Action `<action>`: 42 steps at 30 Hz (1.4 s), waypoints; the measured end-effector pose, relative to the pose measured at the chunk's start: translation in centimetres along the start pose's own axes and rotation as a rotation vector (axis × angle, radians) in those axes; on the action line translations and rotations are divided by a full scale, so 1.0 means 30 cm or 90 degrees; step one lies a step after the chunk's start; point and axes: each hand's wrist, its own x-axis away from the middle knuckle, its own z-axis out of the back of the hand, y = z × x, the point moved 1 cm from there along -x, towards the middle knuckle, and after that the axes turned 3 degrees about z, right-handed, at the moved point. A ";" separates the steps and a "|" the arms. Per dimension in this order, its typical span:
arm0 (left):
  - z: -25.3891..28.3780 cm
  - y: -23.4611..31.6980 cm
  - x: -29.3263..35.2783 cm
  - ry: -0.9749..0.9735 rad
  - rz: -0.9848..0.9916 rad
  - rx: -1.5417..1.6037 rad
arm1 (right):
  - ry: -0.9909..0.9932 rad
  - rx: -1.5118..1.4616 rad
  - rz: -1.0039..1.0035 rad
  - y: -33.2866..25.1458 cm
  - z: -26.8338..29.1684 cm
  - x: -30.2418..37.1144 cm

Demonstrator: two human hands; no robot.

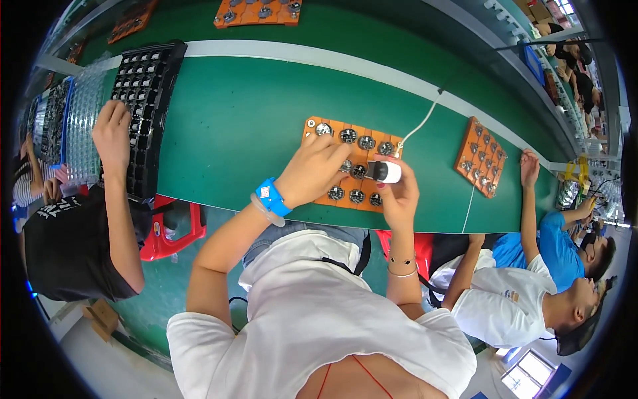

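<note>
White shirt (306, 286) on the wearer's torso lies nearest the camera, at the front of the green tabletop (232, 133). Left hand (312, 173): fingers bent down over an orange board (355, 155), tips near the middle row of round metal parts (357, 196); whether they grip one cannot be determined. Right hand (402, 199): fingers gripping a white-and-black device (387, 171), black end directed left toward a middle-row part; contact cannot be determined. The board rests on the tabletop before the wearer; both hands and the device obstruct portions of it. A white cable (420, 126) runs from beside the device to the pale rear strip (299, 63). To the right, a second orange board (482, 157) carries similar parts, with a co-worker's hand (530, 168) beyond. To the left, another co-worker's hand (111, 136) is at a black compartment tray (176, 80); clear plastic trays (90, 133) lie farther left. A third orange board (279, 20) lies past the strip.
</note>
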 end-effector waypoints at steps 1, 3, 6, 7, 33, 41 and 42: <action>0.001 0.010 0.000 0.021 -0.007 0.042 | -0.028 0.048 0.013 0.008 -0.004 -0.004; 0.021 0.040 -0.011 0.045 -0.005 0.042 | -0.018 0.033 -0.012 -0.003 -0.041 -0.011; 0.028 0.047 -0.015 0.073 0.005 0.060 | -0.005 0.001 -0.012 -0.008 -0.055 -0.019; 0.030 0.044 -0.013 0.078 0.010 0.080 | -0.015 0.029 0.000 -0.001 -0.050 -0.019; 0.092 -0.019 0.067 0.076 0.060 0.076 | -0.083 -0.049 -0.081 -0.008 -0.132 -0.022; 0.103 -0.037 0.128 0.101 0.076 0.044 | 0.004 -0.091 0.011 -0.060 -0.073 0.026; 0.111 -0.030 0.157 0.032 0.053 0.024 | -0.030 -0.058 0.020 -0.062 -0.069 0.035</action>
